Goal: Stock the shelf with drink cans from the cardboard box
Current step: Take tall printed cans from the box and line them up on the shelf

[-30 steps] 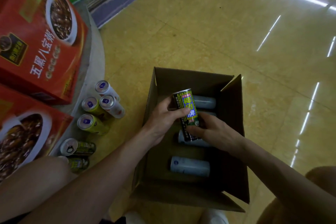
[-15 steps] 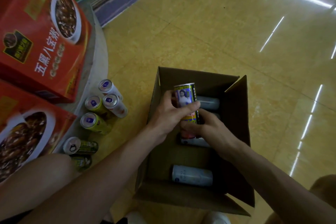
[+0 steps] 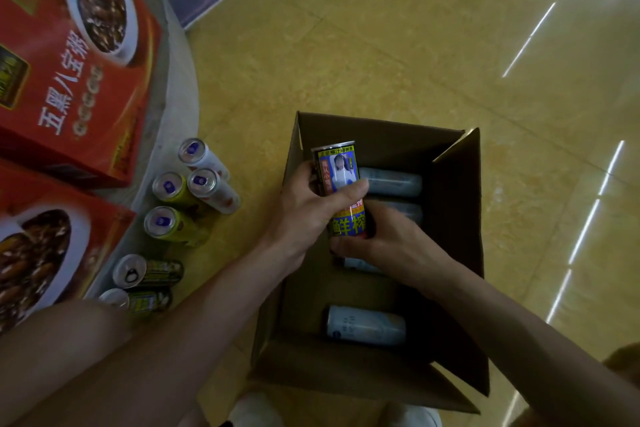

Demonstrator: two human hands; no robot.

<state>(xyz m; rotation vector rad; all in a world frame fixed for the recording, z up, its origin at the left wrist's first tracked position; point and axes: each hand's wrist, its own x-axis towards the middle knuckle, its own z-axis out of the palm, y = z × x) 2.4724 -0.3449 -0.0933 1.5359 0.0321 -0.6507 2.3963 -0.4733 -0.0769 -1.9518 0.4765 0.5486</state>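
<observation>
The step looks like drawing a can from the box (image 3: 457, 253): the left hand (image 3: 308, 215) grips the upright can (image 3: 341, 184) at mid-height and the right hand (image 3: 391, 243) clasps its base. Next it should go left, past the floor cans (image 3: 166, 222). The shelf is cut off, and what lies under the right hand is hidden.

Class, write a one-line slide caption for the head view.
Left hand and right hand grip a dark can over the open cardboard box holding pale cans.
</observation>
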